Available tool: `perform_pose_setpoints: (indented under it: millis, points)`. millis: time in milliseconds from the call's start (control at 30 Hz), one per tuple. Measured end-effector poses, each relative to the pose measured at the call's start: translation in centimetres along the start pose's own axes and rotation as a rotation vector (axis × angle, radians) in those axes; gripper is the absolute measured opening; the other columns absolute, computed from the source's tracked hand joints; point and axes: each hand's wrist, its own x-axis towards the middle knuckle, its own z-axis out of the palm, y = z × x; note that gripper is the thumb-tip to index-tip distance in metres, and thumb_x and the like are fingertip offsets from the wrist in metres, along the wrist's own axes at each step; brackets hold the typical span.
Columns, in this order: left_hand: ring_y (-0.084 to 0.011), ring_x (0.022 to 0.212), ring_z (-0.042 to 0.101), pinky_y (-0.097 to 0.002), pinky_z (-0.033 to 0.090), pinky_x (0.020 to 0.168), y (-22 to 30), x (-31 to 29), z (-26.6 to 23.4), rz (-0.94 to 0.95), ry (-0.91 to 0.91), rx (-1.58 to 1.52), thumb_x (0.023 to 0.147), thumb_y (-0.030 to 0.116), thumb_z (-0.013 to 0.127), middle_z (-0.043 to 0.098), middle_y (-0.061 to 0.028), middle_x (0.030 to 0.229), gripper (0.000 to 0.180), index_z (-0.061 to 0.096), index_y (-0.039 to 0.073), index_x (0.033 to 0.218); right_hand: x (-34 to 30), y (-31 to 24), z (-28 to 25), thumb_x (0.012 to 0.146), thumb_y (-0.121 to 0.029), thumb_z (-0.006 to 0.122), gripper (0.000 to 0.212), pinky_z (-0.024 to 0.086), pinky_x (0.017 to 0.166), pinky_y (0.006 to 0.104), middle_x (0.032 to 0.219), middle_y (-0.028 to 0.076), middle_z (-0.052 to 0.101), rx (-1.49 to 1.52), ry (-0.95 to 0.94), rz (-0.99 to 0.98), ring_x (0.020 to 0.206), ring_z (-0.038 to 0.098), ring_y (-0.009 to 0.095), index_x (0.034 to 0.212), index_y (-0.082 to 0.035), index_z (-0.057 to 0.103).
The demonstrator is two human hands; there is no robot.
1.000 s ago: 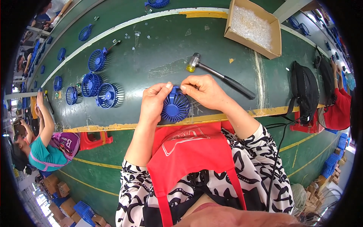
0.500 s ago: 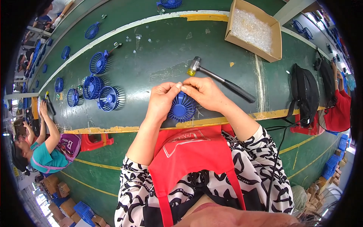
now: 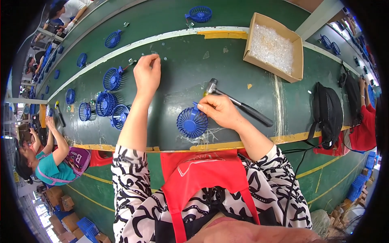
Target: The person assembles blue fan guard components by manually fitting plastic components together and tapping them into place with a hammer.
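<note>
In the fingers of my right hand is the short neck of a round blue fan housing, resting on the green worktable near its front edge. My left hand is stretched out over the table further back, its fingers pinched together beside some small clear pieces. Whatever lies between those fingertips is too small or hidden to make out. Just behind my right hand lies a hammer with a black grip. Several more blue fan housings stand left of my left forearm, one partly covered by it.
An open cardboard box full of small clear plastic pieces stands at the back right. A black bag sits on the right of the table. Beyond a pale rail lie other fan housings. A person in teal works at far left.
My left hand has let go of the fan housing and moved back and left across the table. My right hand keeps hold of the housing's neck. The whole view has shifted slightly.
</note>
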Motion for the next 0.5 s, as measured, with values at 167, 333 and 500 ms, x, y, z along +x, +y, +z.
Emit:
perform_pose_setpoints:
  millis: [167,333,500]
  points:
    - [-0.0325,0.093,0.060,-0.0416,0.048,0.083,-1.2,3.8,3.5,0.143,-0.028,0.298,0.082,0.018,0.068,0.067,-0.0135,0.098,0.019,0.071,0.004,0.094,-0.1,-1.2,-0.9,0.091,-0.018,0.066,0.018,0.042,0.055,0.0268,0.066,0.003,0.060,0.075,-0.060,0.073,0.059,0.050,0.008,0.090,0.000,0.065]
    - [-0.0352,0.091,0.061,-0.0454,0.050,0.080,-1.8,6.0,5.6,0.023,-0.138,0.432,0.080,0.016,0.067,0.067,-0.0143,0.095,0.014,0.072,0.005,0.086,0.4,-0.7,-1.5,0.093,-0.019,0.065,0.019,0.044,0.049,0.0218,0.072,0.000,0.062,0.189,-0.169,0.170,0.057,0.053,0.005,0.097,-0.001,0.065]
    - [-0.0356,0.089,0.061,-0.0454,0.051,0.078,-1.9,6.6,6.1,0.046,-0.158,0.459,0.083,0.015,0.063,0.067,-0.0150,0.092,0.013,0.072,0.006,0.085,0.5,-1.1,-2.0,0.091,-0.018,0.067,0.020,0.044,0.053,0.0230,0.075,0.001,0.063,0.097,-0.191,0.133,0.063,0.054,0.005,0.098,0.001,0.065]
